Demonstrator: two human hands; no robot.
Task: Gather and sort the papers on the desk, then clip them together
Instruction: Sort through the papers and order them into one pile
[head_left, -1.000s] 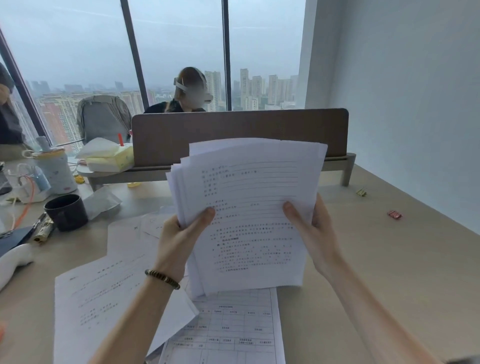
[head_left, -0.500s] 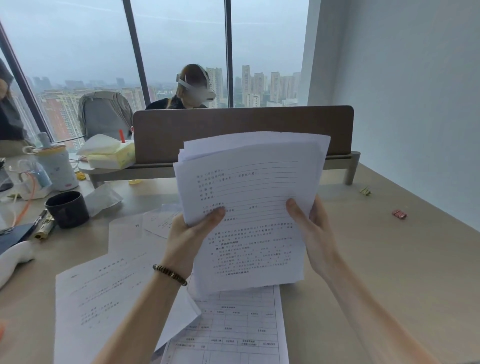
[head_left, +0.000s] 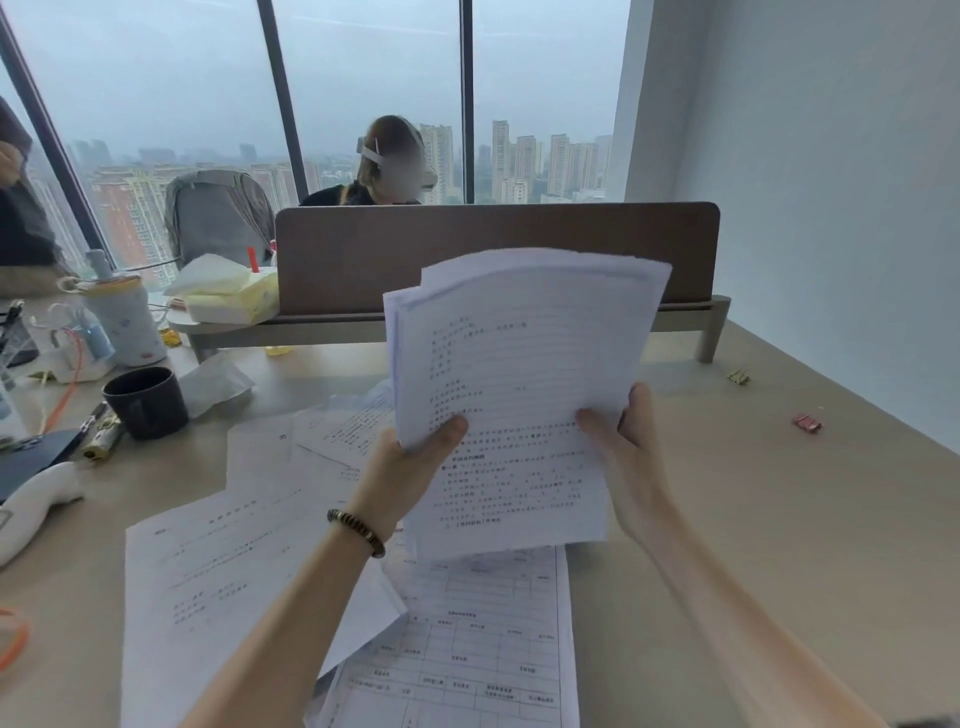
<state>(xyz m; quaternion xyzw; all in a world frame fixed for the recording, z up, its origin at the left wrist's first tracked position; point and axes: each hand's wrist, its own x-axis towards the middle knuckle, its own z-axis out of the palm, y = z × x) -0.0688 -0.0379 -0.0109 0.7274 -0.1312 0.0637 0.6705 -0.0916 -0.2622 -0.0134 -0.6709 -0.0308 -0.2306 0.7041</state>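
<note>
Loose sheets: I see some papers flat on the table, at the left and under my arms. They have not moved in the last second.
Left hand: My thumb is on the front and my fingers curl behind. It grips the left edge of the paper stack.
Paper stack: It is up off the table, between my two hands. Since a second ago it has tipped a bit to the right, and the sheet tops look more even.
Right hand: It pinches the right edge the same way.
Binder clips: A gold clip and a pink clip lie far right, untouched.
Meaning: I think I am still tidying; loose sheets come next, then a clip.
</note>
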